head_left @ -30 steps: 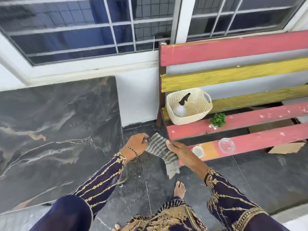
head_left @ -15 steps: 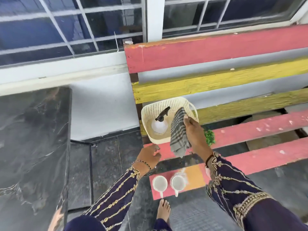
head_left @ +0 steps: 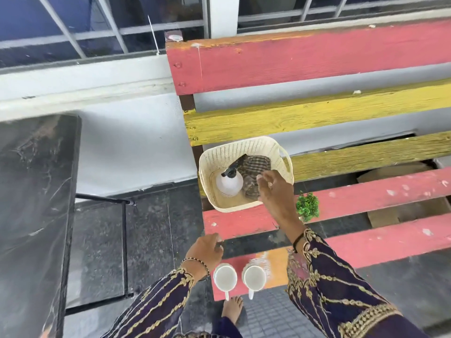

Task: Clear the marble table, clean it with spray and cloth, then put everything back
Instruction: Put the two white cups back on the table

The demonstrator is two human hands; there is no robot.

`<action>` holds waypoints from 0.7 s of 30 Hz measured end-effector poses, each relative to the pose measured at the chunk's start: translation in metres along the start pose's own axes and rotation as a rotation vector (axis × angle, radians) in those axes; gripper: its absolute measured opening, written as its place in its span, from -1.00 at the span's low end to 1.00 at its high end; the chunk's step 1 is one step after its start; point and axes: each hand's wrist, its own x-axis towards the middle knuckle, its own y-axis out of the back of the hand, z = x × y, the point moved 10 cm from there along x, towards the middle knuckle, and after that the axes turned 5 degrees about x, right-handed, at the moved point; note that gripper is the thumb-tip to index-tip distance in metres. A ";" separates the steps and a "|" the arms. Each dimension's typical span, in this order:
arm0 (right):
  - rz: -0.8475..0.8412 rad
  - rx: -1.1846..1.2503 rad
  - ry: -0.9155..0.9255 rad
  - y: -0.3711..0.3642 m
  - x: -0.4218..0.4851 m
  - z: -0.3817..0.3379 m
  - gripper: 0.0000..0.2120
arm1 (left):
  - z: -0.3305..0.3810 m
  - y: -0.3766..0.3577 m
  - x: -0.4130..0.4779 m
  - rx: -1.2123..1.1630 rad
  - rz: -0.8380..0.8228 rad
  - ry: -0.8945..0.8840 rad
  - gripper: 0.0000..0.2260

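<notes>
Setting: dark stone floor (head_left: 102, 240) under you, with a barred window (head_left: 97, 25) along the far wall and a slatted bench (head_left: 317, 59) painted red and yellow on your right.
Marble table: the marble table (head_left: 34, 203) stands at the left edge, its dark veined top bare in the part you can see, well apart from the bench.
Basket: a cream woven basket (head_left: 244, 148) sits on the bench seat at its left end, close to the backrest.
Spray bottle: the white spray bottle (head_left: 229, 182) with a black trigger head stands inside the basket, on its left side.
Cloth: the striped cloth (head_left: 253, 167) lies crumpled in the basket, just right of the bottle and touching it.
Right hand: your right hand (head_left: 273, 191) hovers over the near right part of the basket, fingers loosely spread and holding nothing, just above the cloth.
Left hand: your left hand (head_left: 206, 248) hangs at the near left end of the bench seat, fingers curled loosely, gripping nothing.
Cups: two white cups (head_left: 239, 279) sit side by side on the nearest slat, handles pointing toward you, just near of your left hand.
Plant: a small green plant (head_left: 308, 206) stands on the red slat to the right of the basket, beside your right wrist.
Sleeves: both of your sleeves (head_left: 329, 289) are dark with gold embroidery.
</notes>
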 end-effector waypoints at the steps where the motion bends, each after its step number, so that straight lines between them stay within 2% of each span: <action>1: -0.001 -0.010 0.008 -0.002 -0.008 0.008 -0.69 | -0.003 -0.006 0.000 0.023 -0.012 0.001 -0.72; 6: -0.037 -0.018 0.042 -0.021 -0.041 0.037 -0.73 | -0.015 -0.032 0.000 0.073 -0.034 0.016 -0.62; 11: -0.169 -0.056 -0.058 -0.054 -0.072 0.085 -0.68 | -0.024 -0.055 0.002 0.146 -0.065 0.027 -0.56; 16: -0.384 -0.195 -0.169 -0.082 -0.105 0.128 -0.44 | -0.034 -0.076 0.001 0.150 -0.092 0.067 -0.52; 21: -0.508 -0.334 -0.226 -0.096 -0.127 0.164 -0.26 | -0.040 -0.092 -0.003 0.151 -0.089 0.086 -0.53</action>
